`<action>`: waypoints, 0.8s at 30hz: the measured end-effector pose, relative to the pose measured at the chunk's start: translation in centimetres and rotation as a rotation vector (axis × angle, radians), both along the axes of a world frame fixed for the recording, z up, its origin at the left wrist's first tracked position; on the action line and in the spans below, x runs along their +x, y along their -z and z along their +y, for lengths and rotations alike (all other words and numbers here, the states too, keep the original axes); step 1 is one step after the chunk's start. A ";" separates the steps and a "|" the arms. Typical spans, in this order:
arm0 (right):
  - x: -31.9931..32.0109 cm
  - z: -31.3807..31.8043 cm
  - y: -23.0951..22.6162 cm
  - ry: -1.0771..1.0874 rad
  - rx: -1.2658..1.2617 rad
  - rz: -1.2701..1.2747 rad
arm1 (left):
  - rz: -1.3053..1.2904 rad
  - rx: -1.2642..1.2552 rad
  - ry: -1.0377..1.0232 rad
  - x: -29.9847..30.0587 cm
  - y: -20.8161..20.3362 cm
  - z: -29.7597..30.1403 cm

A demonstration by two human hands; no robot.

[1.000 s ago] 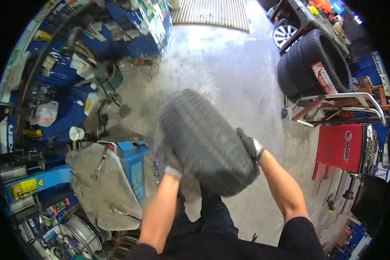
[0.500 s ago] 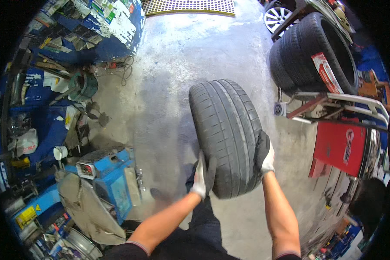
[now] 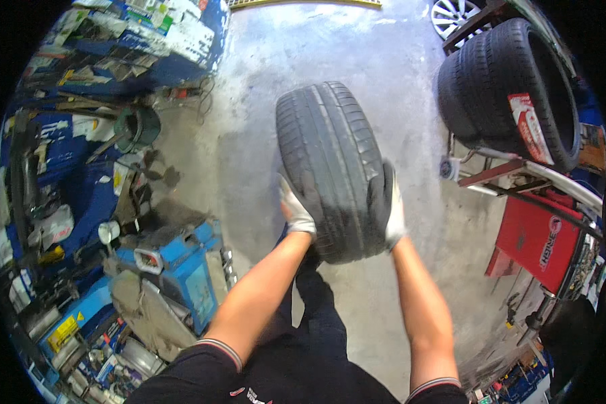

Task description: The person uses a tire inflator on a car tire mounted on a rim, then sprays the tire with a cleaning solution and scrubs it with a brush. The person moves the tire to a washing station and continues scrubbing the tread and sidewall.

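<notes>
A black car tire (image 3: 337, 161) stands upright in front of me, its grooved tread facing up toward me. My left hand (image 3: 295, 209), in a white and dark work glove, grips its left sidewall. On the opposite side my right hand (image 3: 392, 209), gloved the same way, presses against the right sidewall. Between them the two hands clasp the tire near its close end. Both thumbs lie toward the tread; the other fingers are partly hidden behind the sidewalls. Whether the tire's bottom touches the floor, I cannot tell.
Several black tires (image 3: 491, 87) lie on a metal rack (image 3: 532, 172) at the right, above a red cabinet (image 3: 535, 236). A blue machine (image 3: 175, 269) stands at the left, near a cluttered blue bench (image 3: 60, 155). Grey concrete floor (image 3: 249, 87) stretches ahead.
The tire has moved forward and slightly left in the view, with both hands keeping hold of it. My arms reach farther out, and the surroundings have shifted a little to the right.
</notes>
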State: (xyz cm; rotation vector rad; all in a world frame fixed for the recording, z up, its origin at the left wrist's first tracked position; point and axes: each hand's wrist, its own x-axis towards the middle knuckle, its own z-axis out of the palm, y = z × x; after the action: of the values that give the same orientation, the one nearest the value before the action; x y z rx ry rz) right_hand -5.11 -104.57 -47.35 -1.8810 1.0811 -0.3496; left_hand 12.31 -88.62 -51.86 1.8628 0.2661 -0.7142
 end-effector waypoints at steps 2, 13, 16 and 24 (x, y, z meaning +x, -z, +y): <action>-1.4 2.7 -0.3 0.050 0.027 0.312 | 0.141 -0.151 0.078 6.9 1.4 -4.8; 10.6 -3.8 3.4 0.233 -0.006 0.131 | 0.031 -0.263 0.199 20.9 1.6 -16.6; 17.0 -9.5 1.7 0.250 -0.034 0.137 | -0.226 -0.012 0.470 15.2 1.5 -11.4; 26.1 -21.4 3.4 0.225 -0.161 0.203 | -0.640 0.224 0.297 18.0 1.1 -20.4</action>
State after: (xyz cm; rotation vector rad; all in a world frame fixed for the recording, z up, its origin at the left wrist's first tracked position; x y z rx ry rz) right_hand 21.04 -126.00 -50.71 -1.9723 1.4446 -0.3897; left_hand 30.30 -109.02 -52.98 2.2654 -0.3631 -0.2533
